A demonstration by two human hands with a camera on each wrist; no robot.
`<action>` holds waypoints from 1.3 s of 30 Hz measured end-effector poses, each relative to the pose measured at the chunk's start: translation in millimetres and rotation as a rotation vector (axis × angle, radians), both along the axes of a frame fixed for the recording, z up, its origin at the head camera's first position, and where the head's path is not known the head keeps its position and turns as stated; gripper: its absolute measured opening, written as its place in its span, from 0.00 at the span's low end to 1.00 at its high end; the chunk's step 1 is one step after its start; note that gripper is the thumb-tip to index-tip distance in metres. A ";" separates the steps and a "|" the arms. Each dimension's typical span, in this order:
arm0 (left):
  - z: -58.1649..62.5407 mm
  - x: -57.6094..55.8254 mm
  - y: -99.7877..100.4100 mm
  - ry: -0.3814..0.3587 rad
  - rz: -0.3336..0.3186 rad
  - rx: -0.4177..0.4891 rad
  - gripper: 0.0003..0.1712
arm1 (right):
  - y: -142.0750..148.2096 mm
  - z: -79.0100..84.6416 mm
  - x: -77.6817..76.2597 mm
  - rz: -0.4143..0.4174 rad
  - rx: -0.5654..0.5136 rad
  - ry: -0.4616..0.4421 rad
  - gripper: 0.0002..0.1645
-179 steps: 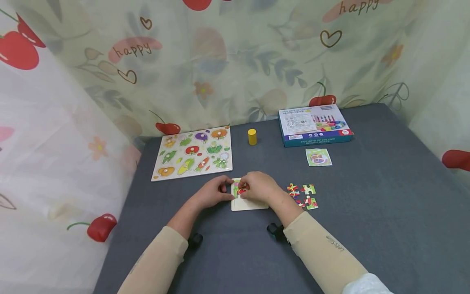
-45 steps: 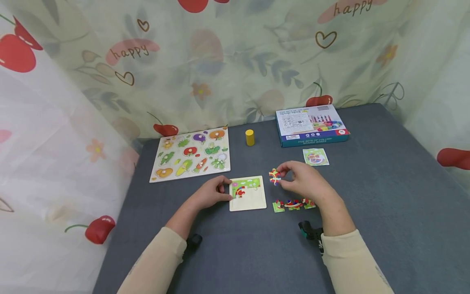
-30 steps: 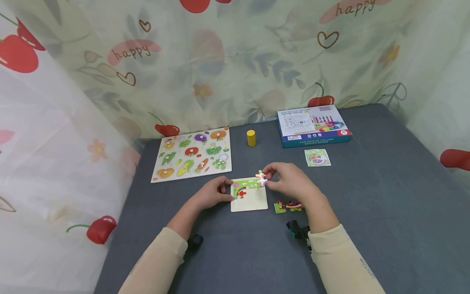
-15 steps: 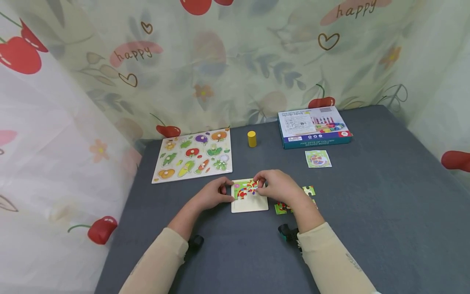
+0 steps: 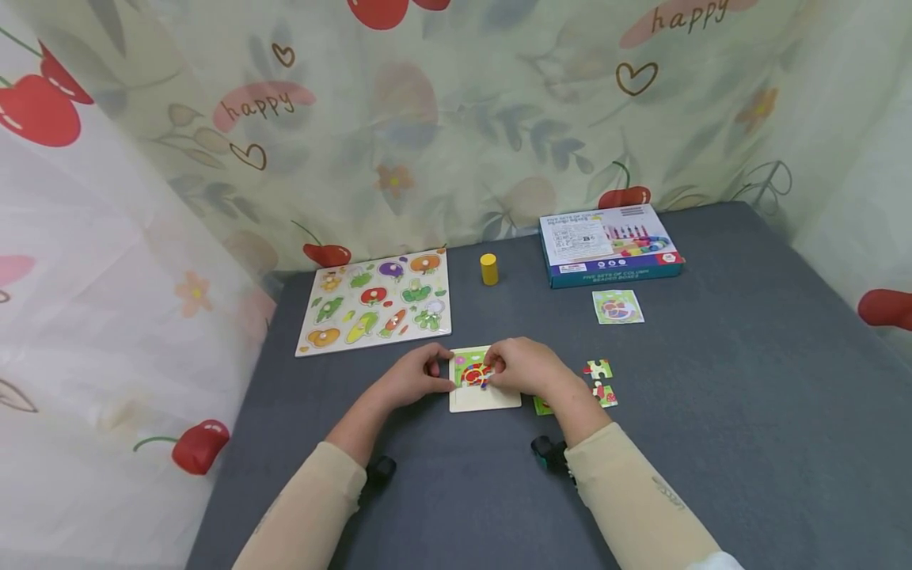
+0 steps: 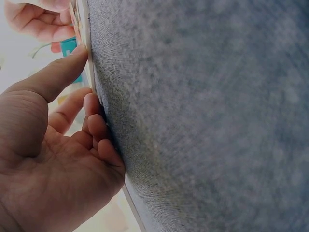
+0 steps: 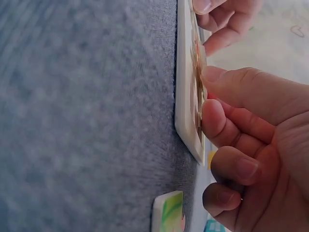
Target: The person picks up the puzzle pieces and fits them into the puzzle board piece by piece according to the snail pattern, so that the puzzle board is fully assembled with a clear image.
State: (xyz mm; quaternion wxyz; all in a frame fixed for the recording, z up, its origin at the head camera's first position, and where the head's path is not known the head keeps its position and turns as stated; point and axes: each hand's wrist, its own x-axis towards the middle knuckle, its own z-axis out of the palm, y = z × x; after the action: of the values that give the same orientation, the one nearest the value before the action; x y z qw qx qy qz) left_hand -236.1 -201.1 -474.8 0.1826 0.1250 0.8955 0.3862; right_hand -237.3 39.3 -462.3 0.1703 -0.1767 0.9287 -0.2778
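Observation:
A small square wooden puzzle tray (image 5: 473, 403) lies flat on the grey table, its upper part filled with green and red jigsaw pieces, its lower part bare wood. My left hand (image 5: 413, 374) holds the tray's left side, thumb and index finger at its edge; the left wrist view shows the thumb (image 6: 72, 65) against the rim. Over the tray, my right hand (image 5: 530, 368) pinches a red and yellow puzzle piece (image 5: 486, 378) beside the placed ones. In the right wrist view, thumb and index finger are low over the tray, the piece mostly hidden.
Several loose puzzle pieces (image 5: 600, 369) lie right of the tray, some hidden behind the right forearm. A vegetable board (image 5: 335, 324) lies back left. Behind stand a yellow cylinder (image 5: 488, 270) and a flat box (image 5: 609, 245), with a picture card (image 5: 617, 307) before the box.
The right hand picked up a red and yellow piece right of the tray, carried it left over the tray and lowered it beside the placed pieces. The left hand stayed at the tray's edge.

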 end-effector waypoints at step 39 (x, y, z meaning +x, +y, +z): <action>-0.8 -0.6 -0.7 -0.007 0.004 -0.007 0.26 | -11.6 5.2 10.7 0.038 0.211 0.142 0.29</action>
State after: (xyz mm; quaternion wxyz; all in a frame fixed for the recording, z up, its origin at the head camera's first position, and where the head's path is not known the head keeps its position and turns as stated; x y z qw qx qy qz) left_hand -236.7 -201.8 -475.6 0.1853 0.1213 0.8964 0.3839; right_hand -226.6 27.7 -457.0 0.1271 -0.1947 0.9590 -0.1620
